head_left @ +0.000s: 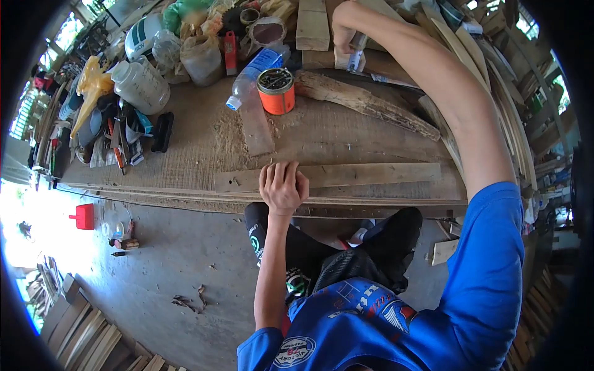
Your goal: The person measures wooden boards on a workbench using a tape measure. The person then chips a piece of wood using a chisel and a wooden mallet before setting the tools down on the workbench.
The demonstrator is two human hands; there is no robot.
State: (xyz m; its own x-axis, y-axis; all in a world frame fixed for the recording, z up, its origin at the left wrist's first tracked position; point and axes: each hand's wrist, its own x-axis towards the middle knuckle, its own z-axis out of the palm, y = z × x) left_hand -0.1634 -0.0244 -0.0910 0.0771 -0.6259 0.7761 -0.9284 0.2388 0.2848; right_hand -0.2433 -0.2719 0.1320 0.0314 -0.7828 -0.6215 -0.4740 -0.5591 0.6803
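Note:
My left hand (283, 187) rests at the table's front edge. Its fingers are curled over a flat wooden strip (371, 174) that lies along that edge. My right arm stretches across to the back of the table. There my right hand (344, 34) points down beside a clear item with a blue label (356, 59), and its fingers are mostly hidden, so their grip does not show. Between the hands lies a rough, bark-edged piece of wood (365, 102). An orange tin (276, 102) full of dark nails or screws stands to its left.
A plastic bottle (257, 71) with a blue label leans by the tin, near a thin wood piece (255, 127). Jars, bags and tools crowd the table's left, including a white plastic jar (139, 86). Boards are piled on the right. A red dustpan (84, 216) lies on the floor.

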